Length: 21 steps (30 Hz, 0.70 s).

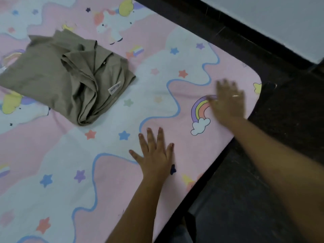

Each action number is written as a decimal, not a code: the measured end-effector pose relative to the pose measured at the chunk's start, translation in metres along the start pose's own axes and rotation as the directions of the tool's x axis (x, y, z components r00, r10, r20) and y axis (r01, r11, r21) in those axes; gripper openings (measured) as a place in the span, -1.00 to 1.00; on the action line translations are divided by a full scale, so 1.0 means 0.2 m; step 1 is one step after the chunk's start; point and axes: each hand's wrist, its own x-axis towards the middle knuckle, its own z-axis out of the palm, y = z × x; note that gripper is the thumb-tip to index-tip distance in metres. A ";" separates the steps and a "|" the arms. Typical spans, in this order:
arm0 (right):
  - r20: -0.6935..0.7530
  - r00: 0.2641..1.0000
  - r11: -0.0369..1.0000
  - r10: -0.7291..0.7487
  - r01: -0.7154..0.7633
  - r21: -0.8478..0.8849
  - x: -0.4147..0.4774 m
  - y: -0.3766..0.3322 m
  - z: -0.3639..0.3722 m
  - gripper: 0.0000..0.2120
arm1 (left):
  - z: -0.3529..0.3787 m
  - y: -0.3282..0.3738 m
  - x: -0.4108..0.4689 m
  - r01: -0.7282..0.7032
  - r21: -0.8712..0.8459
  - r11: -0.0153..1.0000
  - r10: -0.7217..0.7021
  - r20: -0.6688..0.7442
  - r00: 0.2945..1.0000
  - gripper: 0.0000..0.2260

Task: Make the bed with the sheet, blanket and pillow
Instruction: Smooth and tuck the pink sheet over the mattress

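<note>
Unicorn sheet (157, 85) being smoothed, left hand (155, 157) and right hand (228, 104) flat, fingers released; folded blanket (61, 76) likely to be spread next

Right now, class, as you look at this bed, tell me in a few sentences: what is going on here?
A person is making the bed and is at the smoothing stage. The left hand lies flat, fingers spread, on the unicorn-print sheet near the bed's edge. The right hand, blurred with motion, sweeps over the sheet by the rainbow print at the corner. A folded khaki cloth, possibly the blanket, lies untouched further up the bed. No pillow is in view.
</note>
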 end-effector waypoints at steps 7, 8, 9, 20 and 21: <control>0.183 0.714 0.727 -0.676 0.687 0.006 -0.19 -0.47 0.15 -0.49 | -0.02 0.09 0.12 0.077 -0.028 0.997 -0.075 0.091 0.993 -0.45; 0.164 0.736 0.743 -0.657 0.669 -0.020 -0.12 -0.39 0.15 -0.47 | -0.02 0.09 0.11 0.080 -0.025 0.997 -0.077 0.083 0.994 -0.46; 0.129 0.773 0.775 -0.621 0.630 -0.051 -0.04 -0.31 0.13 -0.43 | -0.02 0.09 0.11 0.083 -0.030 0.996 -0.080 0.077 0.994 -0.46; -0.011 0.999 0.988 -0.049 0.047 -0.145 0.37 0.14 -0.12 -0.45 | -0.09 0.29 0.28 -0.009 -0.065 0.998 0.018 0.141 0.990 -0.37; 0.022 0.978 0.972 -0.208 0.210 -0.109 0.32 0.01 -0.09 -0.45 | -0.09 0.32 0.29 -0.028 -0.075 0.997 0.039 0.144 0.989 -0.38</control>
